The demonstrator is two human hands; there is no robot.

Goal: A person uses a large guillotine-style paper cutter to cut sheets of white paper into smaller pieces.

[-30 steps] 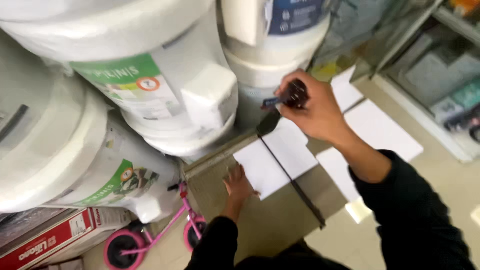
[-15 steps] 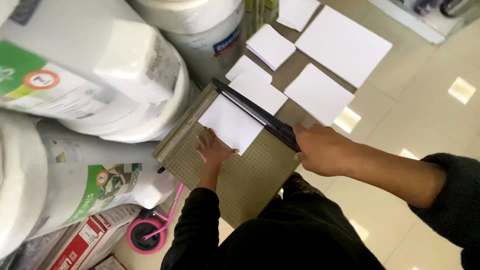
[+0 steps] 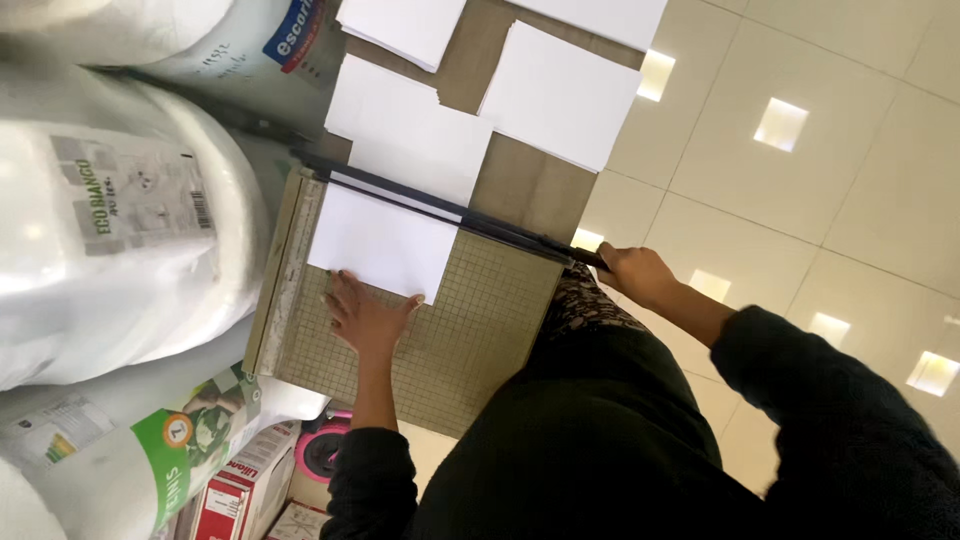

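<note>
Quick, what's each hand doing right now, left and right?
Left hand: open, flat, pressing the white sheet onto the paper cutter.
Right hand: closed on the cutter handle.

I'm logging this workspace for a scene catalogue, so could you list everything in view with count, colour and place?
paper cutter: one, olive gridded board, black blade arm lowered, centre
sheet on cutter: one, white, under the blade arm
cut paper stacks: about four, white, on brown board beyond the cutter
large tubs: several, white with labels, left
boxes: two, red and white, bottom left
pink wheeled thing: one, partly hidden, bottom
floor: cream glossy tiles, right
left hand: flat at the sheet's edge
right hand: gripping the blade arm's handle
</note>
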